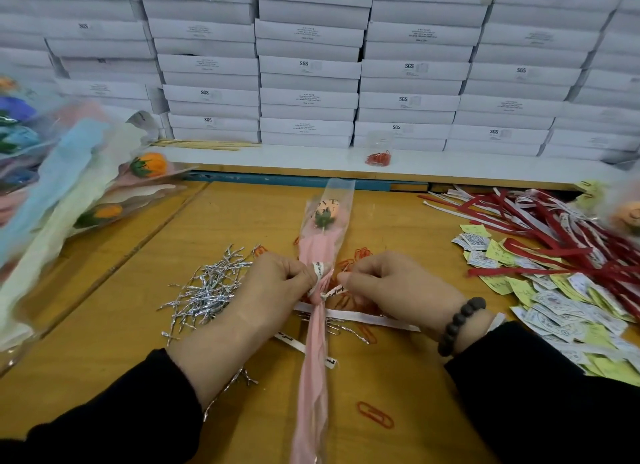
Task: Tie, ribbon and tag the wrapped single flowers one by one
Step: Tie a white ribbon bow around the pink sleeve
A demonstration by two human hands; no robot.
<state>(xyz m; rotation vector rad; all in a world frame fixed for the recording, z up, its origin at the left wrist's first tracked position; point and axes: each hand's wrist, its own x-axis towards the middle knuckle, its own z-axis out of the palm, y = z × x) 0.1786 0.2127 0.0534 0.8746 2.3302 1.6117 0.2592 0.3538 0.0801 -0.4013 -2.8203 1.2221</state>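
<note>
A single flower wrapped in pink paper and clear film (317, 252) lies lengthwise on the wooden table (121, 325), its head pointing away from me. A white printed ribbon (367, 318) is knotted around its stem at mid-length, with tails trailing left and right. My left hand (273, 283) pinches the ribbon loop on the left of the knot. My right hand (391, 283) pinches the loop on the right. A pile of silver twist ties (207, 290) lies left of my hands. Paper tags (554, 301) are strewn at the right.
Wrapped flowers in pastel paper (69, 193) are heaped at the left. Red and white ribbons (554, 228) lie at the right rear. Red paper clips (375, 415) are scattered near the stem; a small bag of them (378, 158) stands on the white ledge. Stacked white boxes (311, 65) fill the back.
</note>
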